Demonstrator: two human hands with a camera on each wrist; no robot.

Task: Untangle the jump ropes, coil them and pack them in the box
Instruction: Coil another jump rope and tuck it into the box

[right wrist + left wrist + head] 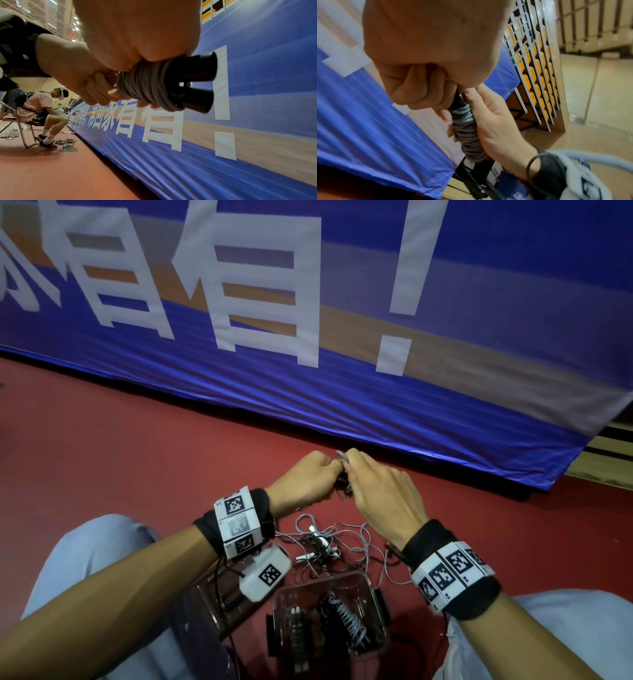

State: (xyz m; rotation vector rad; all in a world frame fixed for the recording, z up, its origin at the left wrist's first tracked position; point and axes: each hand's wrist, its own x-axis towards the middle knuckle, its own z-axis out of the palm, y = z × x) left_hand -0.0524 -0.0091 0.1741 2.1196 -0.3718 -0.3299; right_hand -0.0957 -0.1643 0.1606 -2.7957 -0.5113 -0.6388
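A sports hall, seen from floor level beside a long banner.

The floor point(137, 446) was dull red, smooth and matte. A blue banner point(445, 412) with large white characters and a tan-and-orange band ran along it, its lower edge creased. Past the banner's end stood folded bleachers point(534, 75) with orange seats point(532, 73) behind white railing, on a pale wooden floor point(599, 108). Farther down the banner another person point(42, 108) sat bent forward on a folding chair point(18, 121). Overhead lights glared off high framework.
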